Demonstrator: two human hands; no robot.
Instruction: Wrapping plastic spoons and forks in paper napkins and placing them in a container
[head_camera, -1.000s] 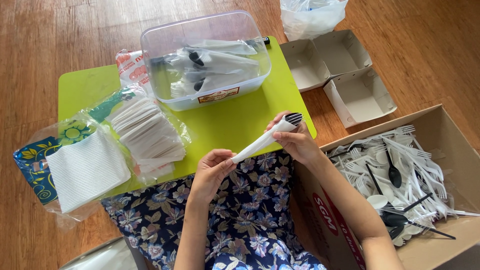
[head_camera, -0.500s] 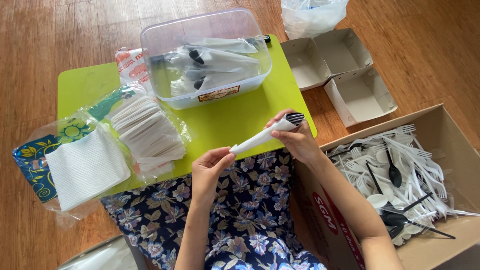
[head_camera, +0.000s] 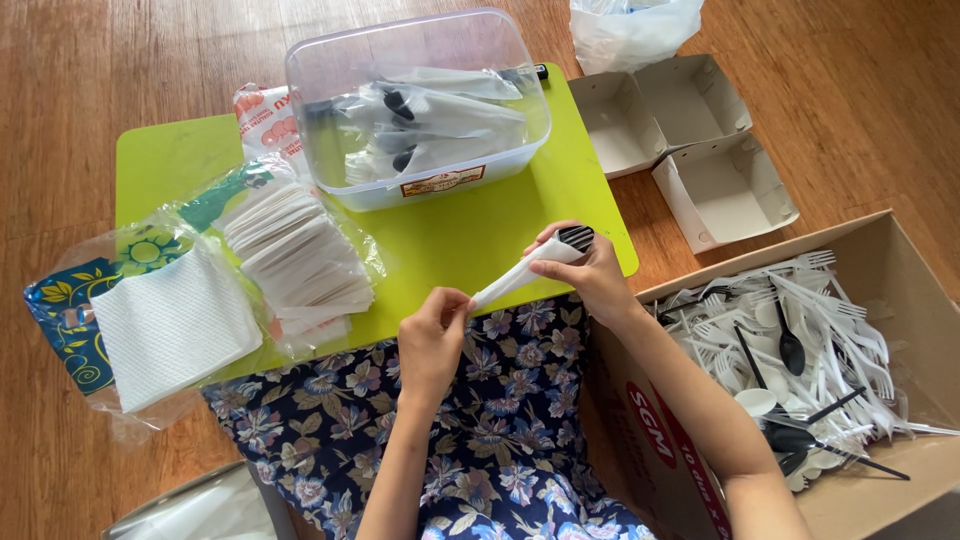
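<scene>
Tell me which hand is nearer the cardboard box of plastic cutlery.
Right. The right hand grips the wrapped bundle's upper end just beside the cardboard box; the left hand pinches its lower end, farther away over the lap.

A clear rectangular plastic tub (head_camera: 420, 110) sits at twelve o'clock on the lime-green board, with a small cream and red label (head_camera: 442, 181) on its near wall. At its ten o'clock lies a white and red printed packet (head_camera: 262, 115). At nine o'clock a clear plastic bag of stacked white napkins (head_camera: 295, 255) lies open, and beside it a blue and green printed napkin wrapper (head_camera: 70, 320). Two open white paper boxes (head_camera: 690, 140) lie at two o'clock. A brown cardboard carton with red lettering (head_camera: 660, 430) stands at four o'clock.
</scene>
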